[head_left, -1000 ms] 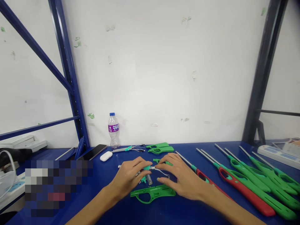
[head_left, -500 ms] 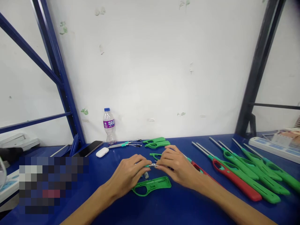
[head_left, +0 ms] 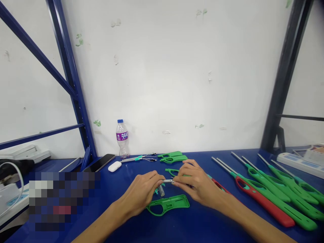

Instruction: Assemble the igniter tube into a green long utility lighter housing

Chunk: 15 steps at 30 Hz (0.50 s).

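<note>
My left hand and my right hand face each other over the table, both with fingers pinched. Between their fingertips they hold the two ends of a small whitish lighter part; its exact kind is too small to make out. Just below lies a green lighter handle shell, its hollow inside facing up. Beside my left fingers are a small clear cylinder and a teal piece. Another green shell lies partly hidden behind my right hand.
Several long-nosed lighters, green and red, lie on the right. Farther back are green shells and metal tubes with wires. A plastic bottle, a white case and a phone stand or lie at left.
The view has shifted, so everything sits slightly lower and farther right. My left fingertips have changed their hold, and the teal piece near them now shows by the clear cylinder.
</note>
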Each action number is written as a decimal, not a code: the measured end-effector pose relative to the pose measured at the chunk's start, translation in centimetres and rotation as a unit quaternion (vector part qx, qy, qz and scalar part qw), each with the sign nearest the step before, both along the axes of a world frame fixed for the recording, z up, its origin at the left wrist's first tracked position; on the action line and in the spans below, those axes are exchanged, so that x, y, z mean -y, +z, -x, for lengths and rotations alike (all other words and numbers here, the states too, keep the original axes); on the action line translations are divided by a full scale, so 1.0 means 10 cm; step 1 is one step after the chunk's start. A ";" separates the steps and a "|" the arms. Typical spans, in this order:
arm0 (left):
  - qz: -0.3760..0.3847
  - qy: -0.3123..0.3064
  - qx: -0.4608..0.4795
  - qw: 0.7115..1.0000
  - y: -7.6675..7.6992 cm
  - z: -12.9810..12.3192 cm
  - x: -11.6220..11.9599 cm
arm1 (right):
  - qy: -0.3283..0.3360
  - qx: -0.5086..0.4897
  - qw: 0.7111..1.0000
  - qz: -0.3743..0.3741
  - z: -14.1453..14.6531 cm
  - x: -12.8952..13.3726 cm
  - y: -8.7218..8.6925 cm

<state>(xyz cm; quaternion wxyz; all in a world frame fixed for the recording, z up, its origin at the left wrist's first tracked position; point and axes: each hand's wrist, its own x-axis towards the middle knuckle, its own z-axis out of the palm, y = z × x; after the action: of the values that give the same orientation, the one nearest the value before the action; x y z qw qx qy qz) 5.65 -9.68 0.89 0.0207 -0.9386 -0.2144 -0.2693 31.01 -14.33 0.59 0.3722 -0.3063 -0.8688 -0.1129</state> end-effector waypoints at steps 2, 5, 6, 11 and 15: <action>0.006 0.005 -0.001 1.000 0.00 0.01 0.01 | 0.000 0.000 1.000 0.003 0.00 0.00 0.00; 0.013 0.013 -0.003 1.000 -0.01 0.03 0.03 | -0.001 0.002 1.000 -0.001 0.00 0.00 0.00; 0.013 0.013 -0.005 1.000 -0.02 0.04 0.03 | -0.002 0.002 1.000 -0.003 0.00 0.00 0.00; 0.012 -0.003 -0.023 1.000 -0.05 0.04 0.00 | -0.002 -0.003 1.000 -0.002 -0.01 0.01 0.00; 0.011 -0.013 -0.036 0.999 -0.05 0.04 0.00 | 0.008 -0.014 1.000 -0.009 0.00 0.01 0.00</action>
<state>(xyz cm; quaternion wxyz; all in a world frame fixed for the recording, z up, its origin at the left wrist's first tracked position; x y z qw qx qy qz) 5.21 -9.64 0.43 0.0147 -0.9506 -0.2047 -0.2330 31.02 -14.44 0.54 0.3877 -0.2981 -0.8649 -0.1132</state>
